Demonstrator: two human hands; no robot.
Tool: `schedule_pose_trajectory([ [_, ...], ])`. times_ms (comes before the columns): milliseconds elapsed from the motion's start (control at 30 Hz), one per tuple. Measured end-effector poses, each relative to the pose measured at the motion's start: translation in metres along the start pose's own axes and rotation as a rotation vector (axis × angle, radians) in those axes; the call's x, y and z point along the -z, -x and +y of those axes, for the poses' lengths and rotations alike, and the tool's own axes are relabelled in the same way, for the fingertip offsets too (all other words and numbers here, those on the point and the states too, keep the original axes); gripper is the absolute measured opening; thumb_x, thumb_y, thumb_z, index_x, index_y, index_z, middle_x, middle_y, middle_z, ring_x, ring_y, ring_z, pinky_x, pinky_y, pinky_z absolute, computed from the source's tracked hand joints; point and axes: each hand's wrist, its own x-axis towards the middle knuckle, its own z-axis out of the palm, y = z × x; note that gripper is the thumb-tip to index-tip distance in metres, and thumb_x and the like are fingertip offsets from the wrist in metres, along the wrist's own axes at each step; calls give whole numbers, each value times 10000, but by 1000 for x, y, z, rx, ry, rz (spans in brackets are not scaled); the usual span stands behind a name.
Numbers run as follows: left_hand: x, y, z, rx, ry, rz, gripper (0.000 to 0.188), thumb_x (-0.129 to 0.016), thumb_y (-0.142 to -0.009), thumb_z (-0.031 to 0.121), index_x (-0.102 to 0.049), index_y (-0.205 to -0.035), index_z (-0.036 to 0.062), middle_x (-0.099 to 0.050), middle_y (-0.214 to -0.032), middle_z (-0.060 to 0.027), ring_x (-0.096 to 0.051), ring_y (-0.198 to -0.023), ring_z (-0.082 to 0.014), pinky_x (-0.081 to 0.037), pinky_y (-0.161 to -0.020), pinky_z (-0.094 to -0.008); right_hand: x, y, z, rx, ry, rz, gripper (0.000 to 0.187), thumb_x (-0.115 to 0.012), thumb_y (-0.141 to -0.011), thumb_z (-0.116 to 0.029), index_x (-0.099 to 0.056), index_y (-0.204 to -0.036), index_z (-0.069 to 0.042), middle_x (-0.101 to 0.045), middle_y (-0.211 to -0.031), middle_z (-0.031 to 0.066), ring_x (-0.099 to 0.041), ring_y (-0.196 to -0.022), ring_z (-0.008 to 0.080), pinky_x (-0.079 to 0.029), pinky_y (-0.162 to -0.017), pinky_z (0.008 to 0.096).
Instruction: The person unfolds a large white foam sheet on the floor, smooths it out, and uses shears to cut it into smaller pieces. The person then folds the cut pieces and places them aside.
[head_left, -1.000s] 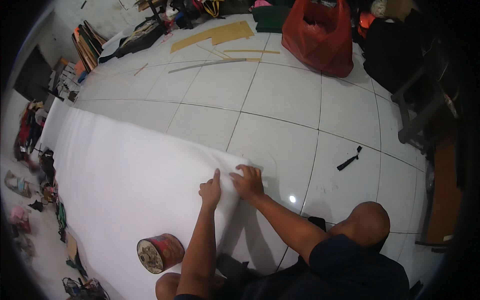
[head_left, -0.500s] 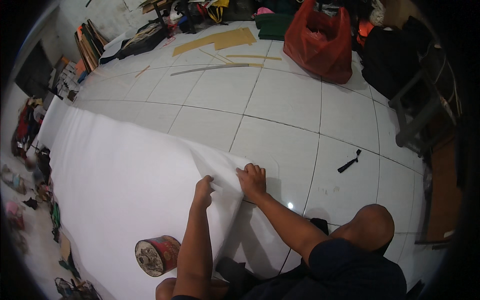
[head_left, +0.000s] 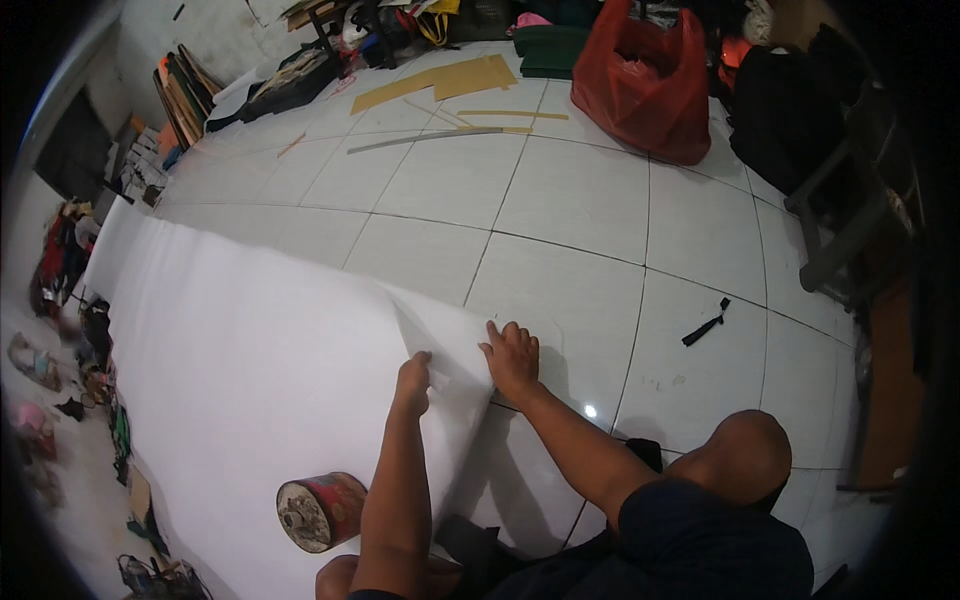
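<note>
A large white sheet of smooth, flexible material is spread across the floor, its near right corner turned up in a fold. My left hand pinches the folded flap between thumb and fingers. Beside it, my right hand rests at the corner's outer edge, its thumb and forefinger apart and the other fingers slightly bent. On the sheet, left of my left forearm, a red tin can with a crusted, stained top stands close to my knee.
White floor tiles extend beyond the sheet. A black strip lies to the right. Farther off are a red plastic bag, tan board offcuts and a grey strip. A dark stool stands at right; assorted clutter lines the left.
My right hand has loosened, with its forefinger and thumb now spread at the sheet's corner. The left keeps its pinch on the fold. The whole view has shifted slightly.
</note>
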Motion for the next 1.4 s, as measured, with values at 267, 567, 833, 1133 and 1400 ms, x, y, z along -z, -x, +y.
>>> schedule_pose_trajectory([
  [267, -19, 25, 22, 7, -99, 95, 661, -534, -953, 415, -521, -1269, -165, -622, -1181, -219, -588, -1082, -306, -458, -926, -399, -5, 10, -46, 76, -651, -306, 399, -762, -771, -208, -572, -1105, -100, -665, -1104, 103, -626, -1048, 316, -456, -897, 462],
  [567, 5, 38, 29, -642, -885, 337, 830, -791, -795, 194, -395, -1520, 103, -345, -1502, -316, -419, -1339, -475, -398, -1098, -479, 1, 2, -16, -13, -506, 64, 371, -745, -843, -275, -622, -1142, -94, -643, -967, 79, -630, -934, 273, -499, -806, 405],
  [833, 19, 21, 7, -924, -1321, 187, 757, -577, -780, -46, -486, -1480, 227, -242, -1596, -247, -268, -1451, -480, -257, -1177, -570, -13, 1, -7, 125, -216, 27, 301, -762, -805, -163, -655, -1081, -109, -577, -1016, 77, -550, -983, 277, -424, -832, 426],
  [1133, 29, 33, 23, -920, -1102, 52, 449, -638, -748, 58, -716, -1183, 140, -297, -1581, -254, -235, -1469, -483, -266, -1194, -509, 18, -11, -37, -208, -847, -394, 300, -702, -891, -259, -592, -1085, -59, -629, -1113, 144, -630, -984, 350, -485, -860, 436],
  [1400, 40, 31, 24, -628, -1022, 163, 291, -718, -843, 269, -767, -1046, 66, -266, -1601, -246, -175, -1490, -482, -143, -1174, -662, -1, -3, 8, 39, -73, -114, 370, -741, -829, -219, -646, -1174, -123, -564, -1029, 71, -546, -1007, 273, -402, -894, 413],
])
